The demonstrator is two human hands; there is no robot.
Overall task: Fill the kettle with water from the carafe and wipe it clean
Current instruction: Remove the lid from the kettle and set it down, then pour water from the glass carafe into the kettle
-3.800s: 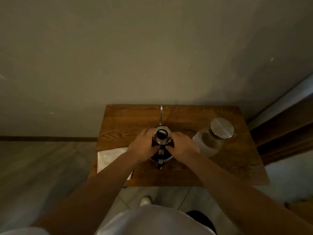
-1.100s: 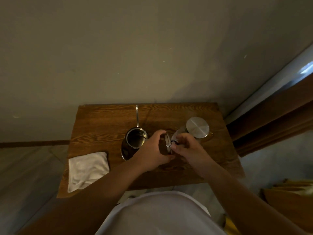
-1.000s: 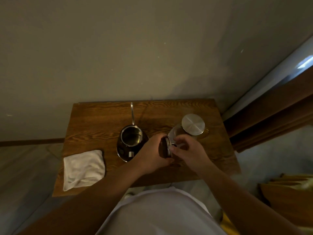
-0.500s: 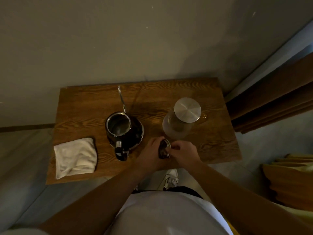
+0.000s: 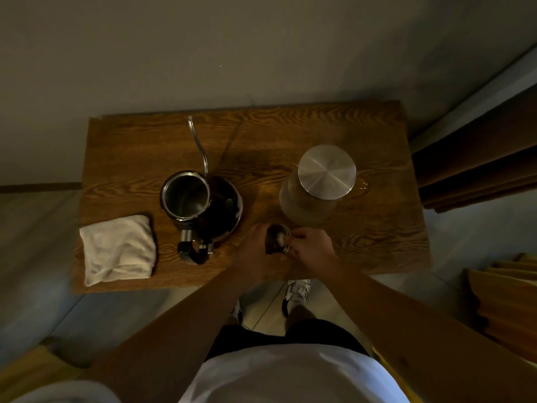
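**Lid lowered to the table's near edge**

Both hands, the left hand and right hand, closed together on the kettle lid, had brought it down from mid-table toward the table front edge. The kettle stood open at centre; the carafe (still capped) waited toward the right edge, the cloth at the near-left corner. Pouring could come next.

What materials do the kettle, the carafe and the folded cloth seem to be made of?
Kettle: probably stainless steel, with a shiny reflective inside and a dark glossy body.
Carafe: apparently clear glass, since the wood shows through; its lid looks like brushed metal.
Cloth: soft white fabric, matte and creased, possibly cotton.
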